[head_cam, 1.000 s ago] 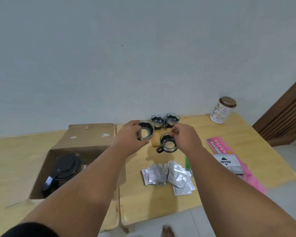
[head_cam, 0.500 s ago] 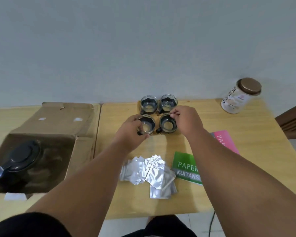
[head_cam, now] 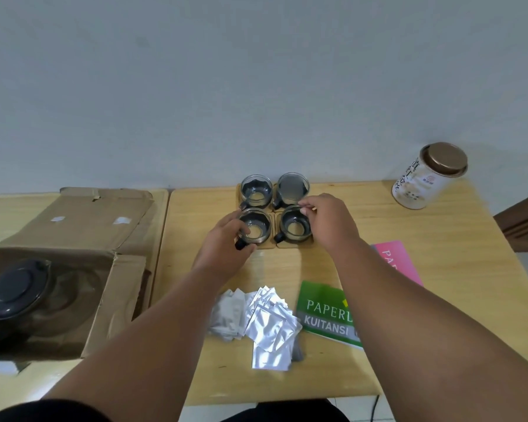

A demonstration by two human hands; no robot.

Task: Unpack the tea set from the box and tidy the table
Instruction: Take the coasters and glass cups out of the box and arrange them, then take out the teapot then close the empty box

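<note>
The step in hand looks like seating the last two cups on their coasters. It is best done from the fingertips: lower each glass flat, centre it on its wooden square, turn the handle to match the rear pair, then lift off straight up so no glass knocks its neighbour. On the right hand (head_cam: 329,222), thumb and forefinger fingertips (head_cam: 302,210) are pressed together in a pinch on the far rim of the right-hand cup (head_cam: 294,228), and the other fingers are loosely curled above it. The left hand (head_cam: 226,240) wraps its curled fingers round the left-hand cup (head_cam: 255,225), thumb low beside the black handle. Both cups seem to rest on the coasters (head_cam: 293,245), though I cannot tell whether their weight is fully let go. Two rear cups (head_cam: 255,192) stand close behind them. All four sit on the table (head_cam: 439,254) just right of the box (head_cam: 73,239), level with its folded-back flap. Inside the box lies the dark teapot (head_cam: 16,287), not yet unpacked. Right of the box's front corner is a heap of silver sachets (head_cam: 258,319), then a green booklet (head_cam: 323,312) and a pink one (head_cam: 393,257). A white tin (head_cam: 429,178) stands well apart, far right of the box.
</note>
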